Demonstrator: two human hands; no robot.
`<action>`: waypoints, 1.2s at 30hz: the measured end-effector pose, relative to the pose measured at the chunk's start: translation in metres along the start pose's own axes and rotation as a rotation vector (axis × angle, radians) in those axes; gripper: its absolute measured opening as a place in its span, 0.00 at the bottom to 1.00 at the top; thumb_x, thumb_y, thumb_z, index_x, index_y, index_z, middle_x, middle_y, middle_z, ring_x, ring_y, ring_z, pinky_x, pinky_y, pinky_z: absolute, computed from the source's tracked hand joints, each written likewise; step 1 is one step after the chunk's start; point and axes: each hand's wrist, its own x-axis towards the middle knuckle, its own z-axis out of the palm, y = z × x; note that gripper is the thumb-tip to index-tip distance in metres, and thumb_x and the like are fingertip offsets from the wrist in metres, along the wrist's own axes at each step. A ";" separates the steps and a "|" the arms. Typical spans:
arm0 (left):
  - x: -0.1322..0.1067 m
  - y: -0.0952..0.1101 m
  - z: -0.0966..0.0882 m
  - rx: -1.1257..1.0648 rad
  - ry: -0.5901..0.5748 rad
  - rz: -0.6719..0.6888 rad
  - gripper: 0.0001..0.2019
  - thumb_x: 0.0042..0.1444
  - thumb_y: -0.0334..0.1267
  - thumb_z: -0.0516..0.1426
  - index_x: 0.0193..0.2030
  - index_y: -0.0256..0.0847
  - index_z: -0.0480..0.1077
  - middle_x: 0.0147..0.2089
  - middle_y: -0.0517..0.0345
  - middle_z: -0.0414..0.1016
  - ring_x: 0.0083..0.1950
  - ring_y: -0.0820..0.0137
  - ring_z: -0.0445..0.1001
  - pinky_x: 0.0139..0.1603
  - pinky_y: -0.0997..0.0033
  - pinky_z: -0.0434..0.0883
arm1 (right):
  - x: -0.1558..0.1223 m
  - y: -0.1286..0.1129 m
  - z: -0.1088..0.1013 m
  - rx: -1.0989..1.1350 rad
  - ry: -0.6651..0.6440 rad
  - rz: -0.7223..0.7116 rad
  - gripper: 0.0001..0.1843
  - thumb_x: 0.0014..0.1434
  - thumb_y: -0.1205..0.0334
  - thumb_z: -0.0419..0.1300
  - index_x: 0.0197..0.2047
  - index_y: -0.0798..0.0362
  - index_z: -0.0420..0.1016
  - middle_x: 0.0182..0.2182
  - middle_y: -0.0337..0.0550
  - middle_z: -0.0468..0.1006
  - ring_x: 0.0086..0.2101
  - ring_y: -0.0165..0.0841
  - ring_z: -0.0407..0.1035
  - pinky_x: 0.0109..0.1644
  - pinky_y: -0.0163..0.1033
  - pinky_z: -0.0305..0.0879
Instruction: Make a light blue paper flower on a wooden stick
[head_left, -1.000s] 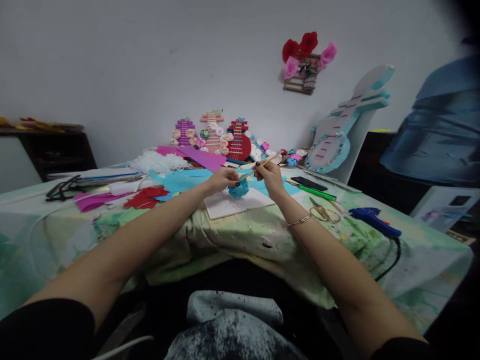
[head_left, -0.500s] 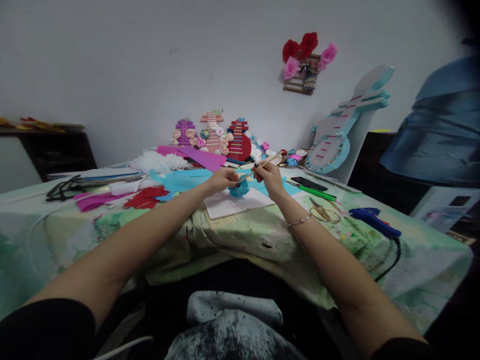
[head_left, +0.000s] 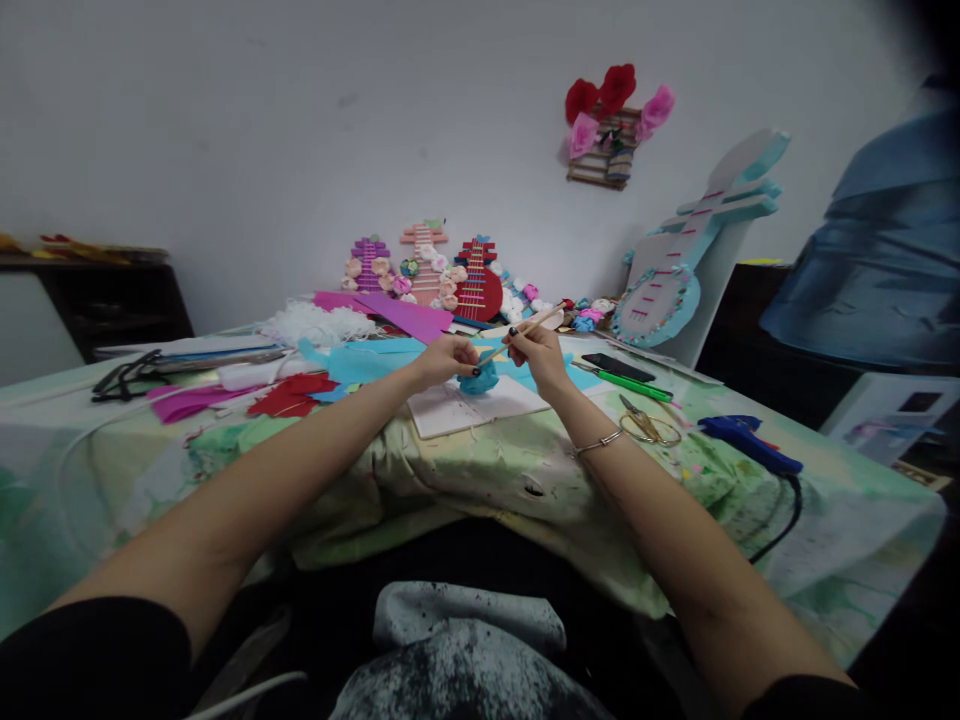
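My left hand (head_left: pixel 444 358) is closed on a small blue paper flower (head_left: pixel 480 378), held just above a white sheet (head_left: pixel 480 406) on the table. My right hand (head_left: pixel 537 354) pinches a thin wooden stick (head_left: pixel 526 327) that slants from the flower up to the right. The two hands are close together, almost touching at the flower. A bracelet sits on my right wrist.
Scissors (head_left: pixel 643 424), a green pen (head_left: pixel 627 381), a black phone (head_left: pixel 618 366) and a blue glue gun (head_left: pixel 744 442) lie to the right. Blue, pink and red paper (head_left: pixel 294 394) lies to the left. Small guitar crafts (head_left: pixel 444 270) line the wall; a large blue one (head_left: pixel 684 256) leans at the right.
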 end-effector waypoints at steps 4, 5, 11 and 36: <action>0.000 0.001 0.000 -0.010 0.001 -0.009 0.09 0.35 0.27 0.64 0.23 0.33 0.67 0.20 0.63 0.67 0.22 0.78 0.65 0.25 0.77 0.63 | 0.000 0.000 0.000 0.011 0.002 -0.001 0.11 0.49 0.57 0.59 0.23 0.55 0.65 0.13 0.33 0.64 0.15 0.21 0.55 0.19 0.30 0.49; -0.001 0.001 0.000 -0.014 0.002 -0.011 0.09 0.35 0.27 0.64 0.23 0.33 0.67 0.19 0.63 0.67 0.22 0.78 0.65 0.25 0.77 0.63 | 0.000 0.000 0.000 0.016 0.002 0.000 0.11 0.49 0.57 0.59 0.23 0.55 0.65 0.13 0.33 0.65 0.15 0.21 0.55 0.19 0.30 0.49; -0.001 0.002 0.000 -0.016 0.001 -0.008 0.09 0.34 0.28 0.64 0.23 0.33 0.67 0.19 0.63 0.66 0.22 0.78 0.64 0.25 0.77 0.63 | 0.000 0.001 -0.001 0.026 -0.004 -0.012 0.11 0.49 0.57 0.60 0.23 0.55 0.65 0.13 0.32 0.64 0.14 0.21 0.55 0.19 0.30 0.49; -0.001 0.001 0.000 -0.024 0.000 -0.032 0.11 0.33 0.30 0.65 0.23 0.33 0.67 0.21 0.62 0.69 0.23 0.77 0.66 0.27 0.75 0.64 | -0.002 -0.002 0.001 0.010 0.002 0.020 0.12 0.49 0.56 0.59 0.23 0.54 0.63 0.14 0.33 0.66 0.15 0.22 0.56 0.19 0.31 0.49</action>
